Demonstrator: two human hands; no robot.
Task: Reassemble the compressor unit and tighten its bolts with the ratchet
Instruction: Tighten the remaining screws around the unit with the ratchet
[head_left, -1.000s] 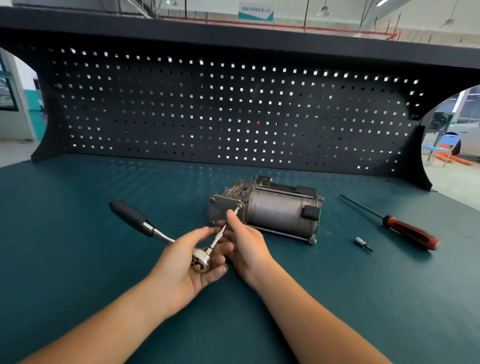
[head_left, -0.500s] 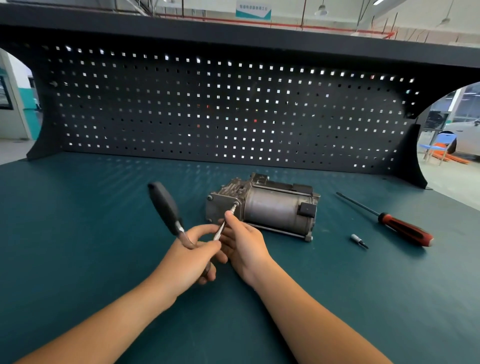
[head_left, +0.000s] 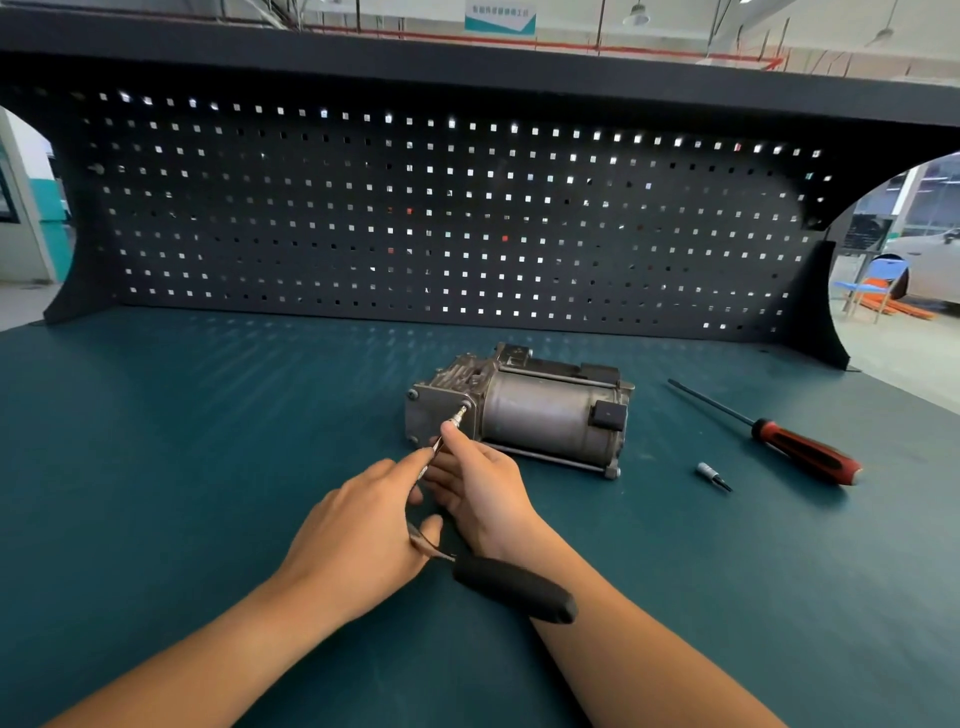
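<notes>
lined up for the tightening turn

the grey metal cylindrical compressor unit (head_left: 524, 410) lies at one o'clock from us, long axis nine to three. our right hand (head_left: 478, 483), the nearer, pinches the thin chrome extension bar (head_left: 459, 414) seated on its bolt (head_left: 466, 402); our left hand (head_left: 358, 535) clasps the black-handled chrome ratchet (head_left: 514, 590), handle at four o'clock.

You are at a workbench (head_left: 156, 467) in a workshop, inside a large industrial hall; the bench top is covered with a teal mat, and a black perforated tool panel (head_left: 363, 218) rises behind it under a dark shelf (head_left: 467, 57); hand tools are within your reach: a ratchet (head_left: 514, 590), a red-handled screwdriver (head_left: 802, 451), a loose bit (head_left: 712, 474); a metal compressor unit (head_left: 545, 415) sits on the mat; above you hang pendant lamps (head_left: 638, 14) and a red pipe (head_left: 571, 45); past the panel's right end you can see a white car (head_left: 935, 265).
</notes>
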